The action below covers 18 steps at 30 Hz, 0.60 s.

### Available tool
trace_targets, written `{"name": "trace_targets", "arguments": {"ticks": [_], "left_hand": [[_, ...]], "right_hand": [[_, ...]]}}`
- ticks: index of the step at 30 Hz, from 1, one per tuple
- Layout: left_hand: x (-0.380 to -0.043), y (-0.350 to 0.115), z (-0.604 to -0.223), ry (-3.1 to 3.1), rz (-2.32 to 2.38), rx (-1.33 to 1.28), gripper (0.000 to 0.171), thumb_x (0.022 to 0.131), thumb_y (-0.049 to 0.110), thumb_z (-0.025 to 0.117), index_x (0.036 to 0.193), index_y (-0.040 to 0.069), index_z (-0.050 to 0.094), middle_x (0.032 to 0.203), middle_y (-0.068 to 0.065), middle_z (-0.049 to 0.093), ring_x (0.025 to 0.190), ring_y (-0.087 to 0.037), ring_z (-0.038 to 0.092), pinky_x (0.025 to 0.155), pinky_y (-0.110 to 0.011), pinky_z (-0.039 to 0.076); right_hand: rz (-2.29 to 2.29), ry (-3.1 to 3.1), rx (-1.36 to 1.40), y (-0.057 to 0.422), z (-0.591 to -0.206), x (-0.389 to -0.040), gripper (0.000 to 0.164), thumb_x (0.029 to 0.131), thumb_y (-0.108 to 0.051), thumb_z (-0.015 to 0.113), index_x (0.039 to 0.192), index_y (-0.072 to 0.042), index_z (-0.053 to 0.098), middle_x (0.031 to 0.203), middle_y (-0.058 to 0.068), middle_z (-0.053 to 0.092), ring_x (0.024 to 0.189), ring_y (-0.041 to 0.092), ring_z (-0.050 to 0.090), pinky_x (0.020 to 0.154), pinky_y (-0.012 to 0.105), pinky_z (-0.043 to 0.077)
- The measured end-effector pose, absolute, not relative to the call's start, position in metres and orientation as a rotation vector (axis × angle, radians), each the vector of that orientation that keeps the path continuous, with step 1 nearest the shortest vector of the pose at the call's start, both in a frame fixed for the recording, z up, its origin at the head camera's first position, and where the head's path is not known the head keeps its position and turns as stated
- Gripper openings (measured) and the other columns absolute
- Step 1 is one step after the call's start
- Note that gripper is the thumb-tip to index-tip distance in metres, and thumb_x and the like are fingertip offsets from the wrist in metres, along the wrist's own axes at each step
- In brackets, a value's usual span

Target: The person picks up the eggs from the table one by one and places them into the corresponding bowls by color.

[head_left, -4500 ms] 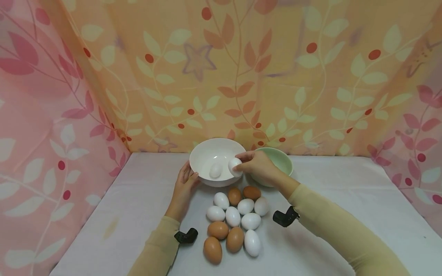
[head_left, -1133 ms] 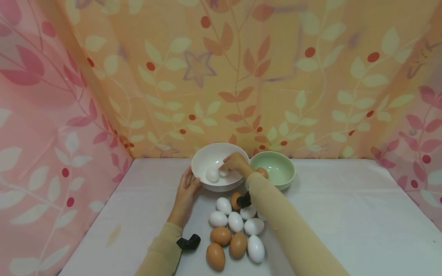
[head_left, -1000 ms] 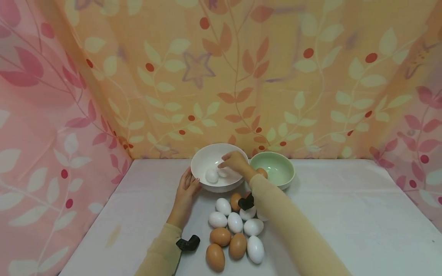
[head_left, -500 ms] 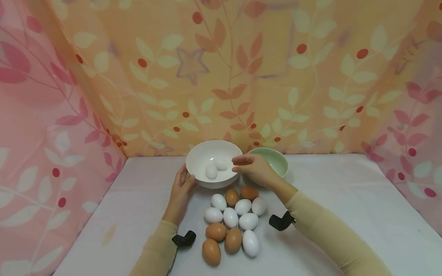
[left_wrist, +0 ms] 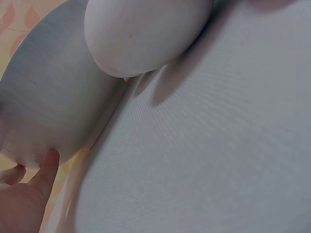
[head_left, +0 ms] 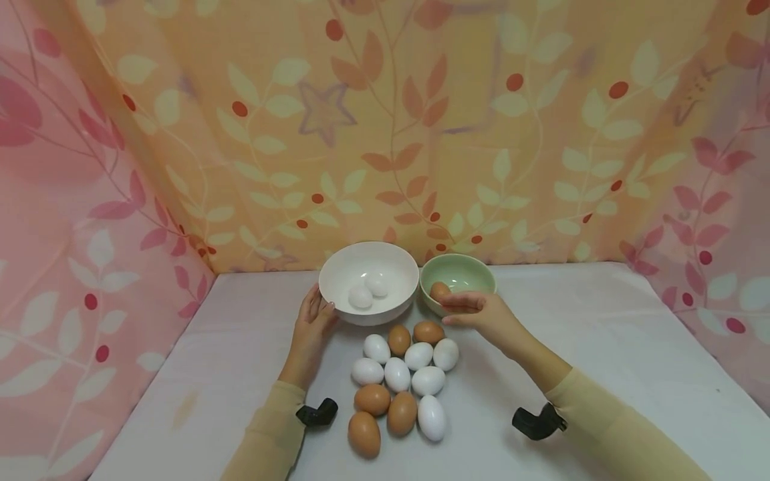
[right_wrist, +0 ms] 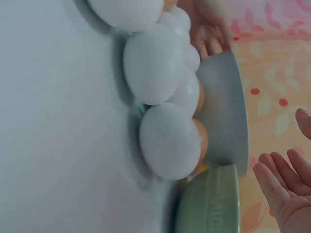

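My left hand (head_left: 309, 334) rests its thumb and fingertips against the outer left side of a white bowl (head_left: 402, 304); in the left wrist view its fingertips (left_wrist: 51, 158) touch the wall. Two white eggs (head_left: 361, 296) lie together inside this bowl. My right hand (head_left: 484, 321) hovers at the front of a smaller green bowl (head_left: 487, 287), fingers extended, with nothing between thumb and fingers. A brown egg (head_left: 440, 291) lies in the green bowl, partly behind those fingers. In the right wrist view the thumb and fingers (right_wrist: 272, 182) are spread apart beyond the green bowl's rim.
Several white eggs (head_left: 428, 381) and brown eggs (head_left: 364, 434) lie grouped on the white-covered table (head_left: 499, 427) in front of the bowls. A patterned yellow curtain (head_left: 409, 133) hangs right behind the bowls, with pink cloth at both sides.
The right hand has let go of a second white egg in the white bowl, then moved right and toward me to the green bowl. The left hand has stayed at the white bowl.
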<state>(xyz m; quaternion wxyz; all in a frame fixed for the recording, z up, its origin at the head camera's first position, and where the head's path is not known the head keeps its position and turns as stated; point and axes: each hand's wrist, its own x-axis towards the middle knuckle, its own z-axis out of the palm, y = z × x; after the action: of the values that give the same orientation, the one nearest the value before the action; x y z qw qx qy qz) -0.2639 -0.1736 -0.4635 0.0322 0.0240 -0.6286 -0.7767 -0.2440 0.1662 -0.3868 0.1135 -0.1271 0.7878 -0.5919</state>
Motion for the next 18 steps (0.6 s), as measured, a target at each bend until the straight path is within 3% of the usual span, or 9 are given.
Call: {"name": "trace_targets", "arguments": {"ticks": [13,18], "left_hand": [[-0.262,-0.175,-0.464,-1.95,-2.373,0.092,0.069,0.102,0.022,0.057,0.159,0.024,0.019,0.168,0.003,0.012,0.152,-0.013,0.025,0.118,-0.039,0.038],[-0.263,-0.175,-0.464,-1.951,-2.377,0.082,0.069,0.102,0.021,0.056,0.159,0.024,0.018,0.168,0.003,0.012,0.152,-0.012,0.023,0.118,-0.041,0.038]], "right_hand": [[-1.623,2.412,-0.268,0.178,-0.404,-0.222,0.053,0.086,-0.025,0.078,0.132,-0.003,0.062,0.136,0.016,0.063,0.131,0.028,0.056,0.108,0.041,0.049],[-1.635,2.412,-0.246,0.18,-0.409,-0.218,0.054,0.086,-0.025,0.078,0.131,-0.002,0.062,0.136,0.017,0.063,0.13,0.029,0.057,0.108,0.043,0.049]]}}
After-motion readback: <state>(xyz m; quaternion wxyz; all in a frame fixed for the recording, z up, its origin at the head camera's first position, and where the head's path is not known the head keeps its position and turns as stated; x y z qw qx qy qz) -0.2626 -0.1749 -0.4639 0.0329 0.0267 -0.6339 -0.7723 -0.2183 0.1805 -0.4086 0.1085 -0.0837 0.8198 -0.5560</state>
